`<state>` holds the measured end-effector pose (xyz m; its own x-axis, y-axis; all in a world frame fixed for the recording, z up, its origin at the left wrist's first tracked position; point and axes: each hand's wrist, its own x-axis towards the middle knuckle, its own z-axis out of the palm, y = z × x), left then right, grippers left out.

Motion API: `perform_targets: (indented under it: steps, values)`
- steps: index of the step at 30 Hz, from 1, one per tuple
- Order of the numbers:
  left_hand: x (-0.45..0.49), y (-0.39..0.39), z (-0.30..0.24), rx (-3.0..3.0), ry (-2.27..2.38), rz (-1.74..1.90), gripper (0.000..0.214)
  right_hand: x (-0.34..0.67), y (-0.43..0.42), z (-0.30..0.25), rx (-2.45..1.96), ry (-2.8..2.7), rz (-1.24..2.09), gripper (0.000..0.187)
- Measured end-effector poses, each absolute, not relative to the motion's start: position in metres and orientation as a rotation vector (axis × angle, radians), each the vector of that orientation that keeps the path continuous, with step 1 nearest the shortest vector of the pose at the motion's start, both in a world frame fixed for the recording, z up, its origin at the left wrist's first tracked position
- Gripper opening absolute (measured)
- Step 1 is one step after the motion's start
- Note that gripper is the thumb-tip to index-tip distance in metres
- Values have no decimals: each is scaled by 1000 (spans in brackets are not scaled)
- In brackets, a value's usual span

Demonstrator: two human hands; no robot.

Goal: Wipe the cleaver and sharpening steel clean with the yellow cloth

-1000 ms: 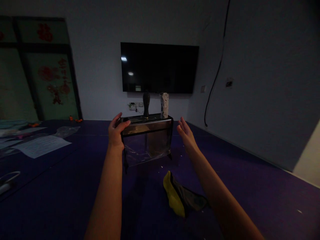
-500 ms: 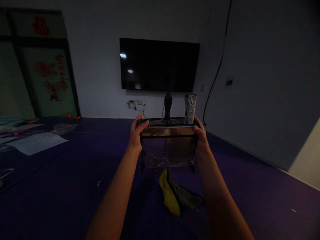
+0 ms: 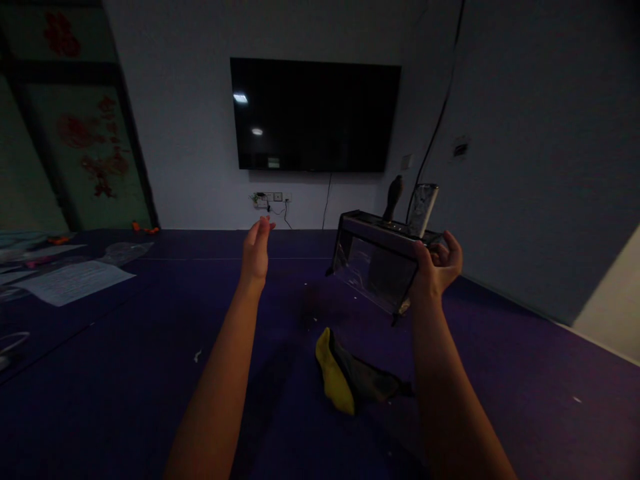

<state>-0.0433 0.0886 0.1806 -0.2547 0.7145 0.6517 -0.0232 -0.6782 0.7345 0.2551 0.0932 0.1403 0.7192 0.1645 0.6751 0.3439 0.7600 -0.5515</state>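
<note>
My right hand (image 3: 437,265) grips the near right corner of a small clear box with a dark frame (image 3: 373,267), which hangs tilted above the purple floor. On its top stand a dark vase-shaped piece (image 3: 395,196) and a pale cylinder (image 3: 424,208). My left hand (image 3: 257,250) is open in the air to the left of the box, fingers together and pointing up, touching nothing. A yellow and dark cloth (image 3: 350,379) lies on the floor below the box.
A black TV (image 3: 315,115) hangs on the far wall above wall sockets (image 3: 267,198). Papers and plastic (image 3: 70,279) lie on the floor at left. A cable (image 3: 440,113) runs down the right wall. Framed panels (image 3: 75,133) lean at far left.
My left hand has let go of the box and drawn away to the left. The box has swung to the right and tilted, held only by my right hand.
</note>
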Motion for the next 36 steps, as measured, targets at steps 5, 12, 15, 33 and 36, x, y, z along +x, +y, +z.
perform_targets:
  steps: [5,12,15,33,36]
  values:
    - [-47,86,186,1426,944,1885,61,270,105,115,-909,-716,-536,71]
    - [-47,80,188,1443,979,1949,44,276,116,90,-1115,-669,-781,71]
    - [-46,77,190,1464,975,2082,31,275,117,84,-1131,-622,-775,72]
    - [-62,65,197,1423,1040,2124,18,241,81,117,-1296,-774,-851,89]
    - [-66,63,199,1408,1065,2158,20,216,69,145,-1127,-965,-845,62]
